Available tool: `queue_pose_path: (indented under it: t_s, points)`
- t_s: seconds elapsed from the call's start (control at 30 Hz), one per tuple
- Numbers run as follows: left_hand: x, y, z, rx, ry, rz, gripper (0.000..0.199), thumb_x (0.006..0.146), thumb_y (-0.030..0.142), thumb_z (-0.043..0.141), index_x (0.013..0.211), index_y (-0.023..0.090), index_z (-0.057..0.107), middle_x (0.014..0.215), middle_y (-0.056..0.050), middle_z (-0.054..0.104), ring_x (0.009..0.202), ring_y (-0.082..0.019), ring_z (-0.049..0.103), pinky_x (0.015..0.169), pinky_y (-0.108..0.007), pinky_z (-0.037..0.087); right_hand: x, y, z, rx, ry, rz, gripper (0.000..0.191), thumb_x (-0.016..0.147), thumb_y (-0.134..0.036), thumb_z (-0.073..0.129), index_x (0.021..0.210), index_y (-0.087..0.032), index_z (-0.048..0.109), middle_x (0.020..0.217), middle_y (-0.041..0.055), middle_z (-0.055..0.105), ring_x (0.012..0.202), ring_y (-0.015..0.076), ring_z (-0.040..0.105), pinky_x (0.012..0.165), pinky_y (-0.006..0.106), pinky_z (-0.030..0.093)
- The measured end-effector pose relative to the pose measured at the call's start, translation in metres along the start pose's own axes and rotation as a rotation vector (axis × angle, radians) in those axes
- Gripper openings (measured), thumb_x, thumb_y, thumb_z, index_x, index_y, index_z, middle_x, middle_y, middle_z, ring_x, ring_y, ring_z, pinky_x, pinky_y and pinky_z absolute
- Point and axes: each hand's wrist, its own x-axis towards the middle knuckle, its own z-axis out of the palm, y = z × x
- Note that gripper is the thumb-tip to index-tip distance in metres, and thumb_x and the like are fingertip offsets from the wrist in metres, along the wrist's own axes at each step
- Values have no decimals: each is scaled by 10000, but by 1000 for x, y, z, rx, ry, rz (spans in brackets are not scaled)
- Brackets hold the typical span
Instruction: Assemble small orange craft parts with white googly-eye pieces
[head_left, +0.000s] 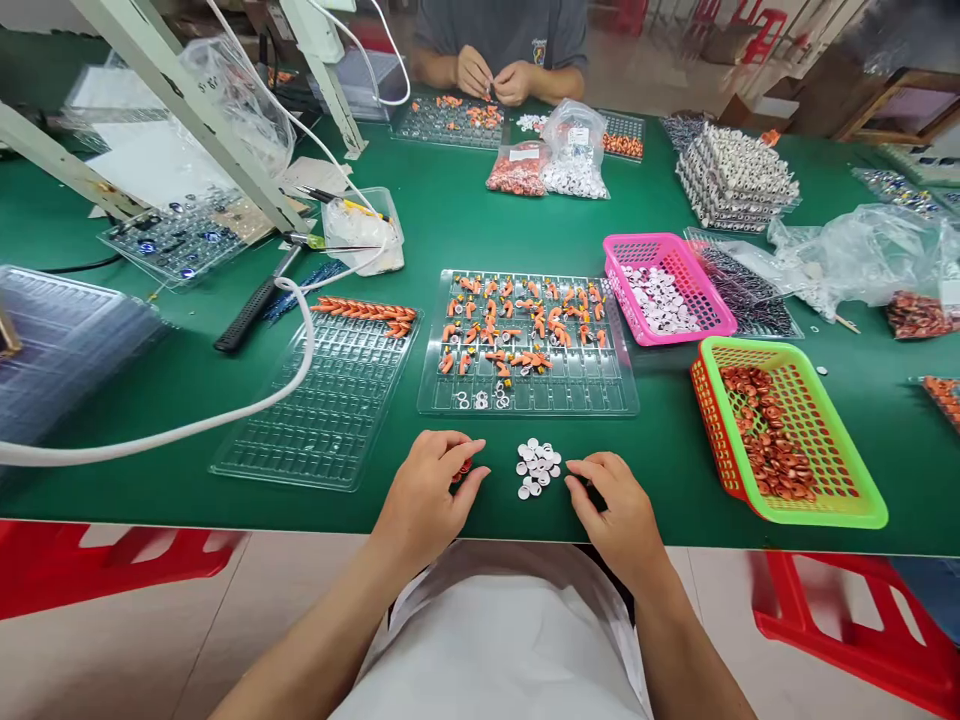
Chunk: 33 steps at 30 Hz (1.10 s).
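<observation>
My left hand [433, 490] is curled, thumb and fingers bent around a few small red pieces [461, 470] that are mostly hidden by it. A small heap of round white discs [538, 468] lies on the green table between my two hands. Just right of the heap, my right hand [616, 505] has its thumb and forefinger slightly apart, with nothing visible between them. Beyond the hands is a clear plastic tray [585, 395] carrying rows of orange, black-tipped parts [555, 325] and several white rings [482, 400] in its front row.
A lime-green basket [847, 470] of copper-coloured pieces and a pink basket [705, 275] of white discs stand right. Another clear tray [315, 400], a hammer [259, 300] and a white cable [247, 408] are left. A person's hands [495, 78] work across the table.
</observation>
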Motion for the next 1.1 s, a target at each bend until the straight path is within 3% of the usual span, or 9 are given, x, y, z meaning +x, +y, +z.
queue_pose_path:
  t_s: [0.17,0.27,0.37,0.5,0.6,0.83,0.97,1.1]
  points:
    - [4,-7,9,-22,129,23,252,935,238,629,1184,197,639,1025,-72,642,940,-222,605,757,-346,555,32,-1,-22,-82,39,-48,198,972,-187,505,1116,-214,638,957,70,654,855,211,637,744,334,523]
    - [4,-9,16,-52,237,31,257,938,225,628,1195,206,625,1013,-61,651,895,-203,621,741,-325,552,72,1,-34,-181,-44,-49,201,959,-178,504,1088,-201,656,1010,82,670,910,221,651,807,332,519]
    - [3,-11,18,-74,279,42,259,944,213,618,1203,208,614,1001,-54,657,860,-188,625,726,-309,549,118,11,-39,-317,-159,63,180,933,-172,549,1055,-204,677,1048,71,683,951,210,654,840,295,505]
    - [1,-13,17,-79,283,30,252,950,220,607,1202,210,617,985,-46,661,805,-172,618,717,-306,543,169,36,-34,-431,-70,217,235,946,-173,505,1125,-125,648,1078,146,671,991,262,644,855,351,488]
    - [0,-15,17,-84,288,32,245,950,210,600,1194,206,623,982,-48,666,815,-174,627,716,-300,544,190,48,-25,-487,-40,307,228,953,-197,499,1098,-104,649,1069,177,660,969,279,649,807,351,485]
    - [1,-13,15,-118,283,42,219,951,192,592,1165,208,633,987,-55,662,762,-150,622,631,-257,545,184,45,-17,-447,26,318,149,902,-147,509,954,-118,646,1030,170,655,915,272,641,752,335,465]
    - [-2,-6,13,-154,299,93,262,944,149,582,1190,234,612,1038,-70,660,873,-182,635,687,-290,565,155,35,-22,-316,78,237,157,910,-200,485,959,-155,627,991,114,672,866,238,635,766,334,469]
    - [-1,12,16,-246,242,151,306,927,117,595,1207,240,595,1074,-74,675,982,-206,642,793,-330,576,119,17,-22,-182,87,194,140,893,-237,494,900,-172,619,909,95,674,770,224,630,713,343,474]
